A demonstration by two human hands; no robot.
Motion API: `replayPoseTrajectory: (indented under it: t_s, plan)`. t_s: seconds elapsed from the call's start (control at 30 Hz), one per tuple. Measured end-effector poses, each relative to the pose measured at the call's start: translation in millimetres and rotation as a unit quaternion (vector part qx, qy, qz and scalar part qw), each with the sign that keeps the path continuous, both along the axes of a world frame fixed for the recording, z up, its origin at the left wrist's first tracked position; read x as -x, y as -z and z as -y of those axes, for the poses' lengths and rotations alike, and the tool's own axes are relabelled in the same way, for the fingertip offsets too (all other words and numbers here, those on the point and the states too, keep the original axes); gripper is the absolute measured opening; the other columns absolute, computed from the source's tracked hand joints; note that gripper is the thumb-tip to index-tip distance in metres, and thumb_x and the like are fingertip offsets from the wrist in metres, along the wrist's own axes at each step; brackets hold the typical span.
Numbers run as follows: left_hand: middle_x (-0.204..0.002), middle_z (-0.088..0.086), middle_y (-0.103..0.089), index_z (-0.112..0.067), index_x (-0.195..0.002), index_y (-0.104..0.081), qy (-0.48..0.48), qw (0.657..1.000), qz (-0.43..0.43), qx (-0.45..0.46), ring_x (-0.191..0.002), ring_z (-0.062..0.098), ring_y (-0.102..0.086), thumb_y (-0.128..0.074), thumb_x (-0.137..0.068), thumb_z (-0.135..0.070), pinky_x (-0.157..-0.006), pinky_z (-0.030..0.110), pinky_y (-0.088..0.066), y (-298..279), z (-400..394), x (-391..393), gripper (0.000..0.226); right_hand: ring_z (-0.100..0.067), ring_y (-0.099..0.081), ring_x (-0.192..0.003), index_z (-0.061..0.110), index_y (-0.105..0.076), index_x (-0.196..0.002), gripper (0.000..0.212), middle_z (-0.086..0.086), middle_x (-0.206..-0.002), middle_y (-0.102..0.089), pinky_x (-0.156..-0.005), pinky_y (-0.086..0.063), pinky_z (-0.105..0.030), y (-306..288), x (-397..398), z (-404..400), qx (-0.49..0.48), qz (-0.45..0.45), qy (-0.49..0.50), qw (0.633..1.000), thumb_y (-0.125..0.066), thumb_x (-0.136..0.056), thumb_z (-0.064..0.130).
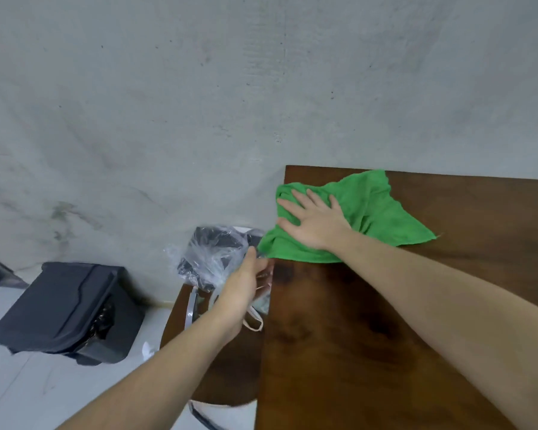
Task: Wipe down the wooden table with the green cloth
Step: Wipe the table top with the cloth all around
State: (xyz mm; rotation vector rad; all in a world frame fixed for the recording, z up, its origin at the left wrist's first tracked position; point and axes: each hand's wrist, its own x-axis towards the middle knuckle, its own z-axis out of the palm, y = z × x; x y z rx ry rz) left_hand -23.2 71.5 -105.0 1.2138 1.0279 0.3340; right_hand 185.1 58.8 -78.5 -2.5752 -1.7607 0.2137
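1. our right hand (316, 220) lies flat, fingers spread, on the crumpled green cloth (370, 212) at the dark wooden table (385, 336)'s ten o'clock corner.
2. our left hand (243, 293) is pinched shut on a clear plastic bag (212, 259) at the table's nine o'clock edge.

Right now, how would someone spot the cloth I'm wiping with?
Find the dark wooden table against the grey wall. At its far left corner, under the flat right hand, lies the green cloth, the only bright green thing here.
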Motion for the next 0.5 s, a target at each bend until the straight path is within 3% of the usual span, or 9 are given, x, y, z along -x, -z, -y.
replayPoseTrajectory:
  t_s: [0.23, 0.37, 0.5]
  plan:
    - [-0.099, -0.007, -0.075, -0.025, -0.11, -0.068, -0.089, 0.996, 0.017, 0.005, -0.092, 0.009, -0.067, -0.037, -0.1, -0.054, -0.069, 0.023, -0.047, -18.1, 72.1, 56.6, 0.043, -0.016, 0.009, -0.154, 0.042, 0.0, -0.158, 0.065, 0.009, -0.167, 0.006, -0.121, 0.005, -0.057, -4.1, 85.8, 119.2, -0.001, 0.006, -0.106, 0.994, -0.008, -0.097, 0.065]
    - [-0.119, 0.002, -0.069, -0.025, -0.127, -0.059, -0.141, 0.99, 0.016, -0.007, -0.107, 0.02, -0.067, -0.052, -0.088, -0.056, -0.095, 0.042, -0.052, -20.8, 114.5, 86.0, 0.05, -0.015, 0.011, -0.153, 0.044, 0.0, -0.157, 0.065, 0.01, -0.167, 0.006, -0.121, 0.008, -0.054, -5.8, 119.0, 190.7, 0.002, -0.004, -0.196, 0.981, -0.005, -0.096, 0.065]
    - [-0.113, -0.001, -0.073, -0.031, -0.116, -0.069, -0.109, 0.993, 0.012, -0.037, -0.107, 0.021, -0.068, -0.062, -0.082, -0.049, -0.1, 0.046, -0.05, -25.3, 153.0, 110.2, 0.04, -0.011, 0.008, -0.153, 0.05, -0.005, -0.155, 0.067, 0.015, -0.166, 0.003, -0.122, 0.009, -0.049, -8.2, 123.9, 250.3, 0.001, -0.008, -0.274, 0.962, 0.003, -0.092, 0.07]
